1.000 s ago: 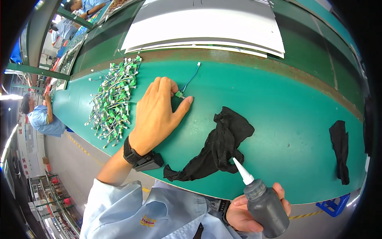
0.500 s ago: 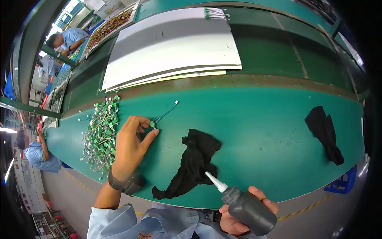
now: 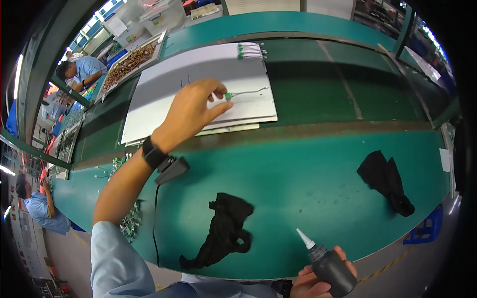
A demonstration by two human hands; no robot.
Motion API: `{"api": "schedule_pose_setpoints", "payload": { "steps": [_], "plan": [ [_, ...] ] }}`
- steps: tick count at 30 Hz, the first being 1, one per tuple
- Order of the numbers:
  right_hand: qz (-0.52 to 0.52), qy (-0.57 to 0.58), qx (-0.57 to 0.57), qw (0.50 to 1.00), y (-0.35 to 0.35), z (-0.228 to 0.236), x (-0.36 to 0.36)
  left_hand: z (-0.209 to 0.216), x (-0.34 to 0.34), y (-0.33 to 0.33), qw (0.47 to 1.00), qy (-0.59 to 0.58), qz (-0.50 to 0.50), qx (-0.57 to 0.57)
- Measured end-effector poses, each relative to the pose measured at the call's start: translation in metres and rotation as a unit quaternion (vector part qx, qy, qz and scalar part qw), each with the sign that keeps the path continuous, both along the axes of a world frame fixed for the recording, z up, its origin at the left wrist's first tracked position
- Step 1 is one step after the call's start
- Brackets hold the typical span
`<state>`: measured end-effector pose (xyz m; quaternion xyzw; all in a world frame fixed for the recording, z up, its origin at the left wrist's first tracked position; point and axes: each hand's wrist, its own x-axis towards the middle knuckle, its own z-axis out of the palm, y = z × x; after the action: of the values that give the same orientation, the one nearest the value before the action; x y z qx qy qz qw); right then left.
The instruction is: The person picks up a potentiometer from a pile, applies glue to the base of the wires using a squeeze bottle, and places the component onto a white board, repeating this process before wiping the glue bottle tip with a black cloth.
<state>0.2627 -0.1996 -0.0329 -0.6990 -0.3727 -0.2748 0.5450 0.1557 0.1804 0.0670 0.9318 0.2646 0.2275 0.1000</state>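
My left hand (image 3: 191,111) reaches out over the white board (image 3: 144,111). Between its thumb and fingertips is a small green connector (image 3: 228,96), its thin wire lead pointing right. Several similar green connectors with white leads (image 3: 250,51) lie in a row at the board's far right corner. At the near edge, my right hand (image 3: 310,285) grips a dark squeeze bottle (image 3: 334,274), whose white pointed nozzle (image 3: 304,238) tilts up and left. A pile of green connectors (image 3: 131,223) is partly hidden under my left forearm.
A crumpled black cloth (image 3: 223,231) lies on the green table (image 3: 288,169) left of the bottle; another black cloth (image 3: 385,181) is at the right. A cord hangs from the dark device on my left wrist (image 3: 171,169). People in blue work at far left beside a parts tray (image 3: 131,62).
My left hand has carried the connector from the pile side up over the white board. The bottle in my right hand has shifted slightly right, away from the cloth. The view has tilted up.
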Motion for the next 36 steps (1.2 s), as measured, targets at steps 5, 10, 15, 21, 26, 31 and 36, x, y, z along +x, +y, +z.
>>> {"api": "schedule_pose_setpoints", "payload": {
  "steps": [5,10,15,21,26,31,36],
  "plan": [
    [0.106,0.203,0.026,0.973,-0.003,-0.019,0.003,-0.022,0.05,0.073,0.998,0.047,0.014,0.036],
    [0.178,0.313,0.089,0.928,-0.014,-0.032,0.018,-0.028,0.081,0.112,0.997,0.06,0.043,0.034],
    [0.254,0.423,0.136,0.859,-0.019,-0.045,0.03,-0.035,0.094,0.127,0.995,0.068,0.067,0.01],
    [0.35,0.546,0.176,0.741,-0.03,-0.058,0.034,-0.036,0.094,0.13,0.996,0.051,0.079,0.006],
    [0.419,0.63,0.205,0.621,-0.037,-0.06,0.035,-0.038,0.095,0.132,0.996,0.058,0.068,0.008],
    [0.474,0.697,0.229,0.487,-0.045,-0.056,0.034,-0.038,0.095,0.135,0.996,0.056,0.065,0.019],
    [0.518,0.743,0.248,0.343,-0.05,-0.05,0.035,-0.038,0.096,0.134,0.996,0.066,0.064,0.021]
  ]
}}
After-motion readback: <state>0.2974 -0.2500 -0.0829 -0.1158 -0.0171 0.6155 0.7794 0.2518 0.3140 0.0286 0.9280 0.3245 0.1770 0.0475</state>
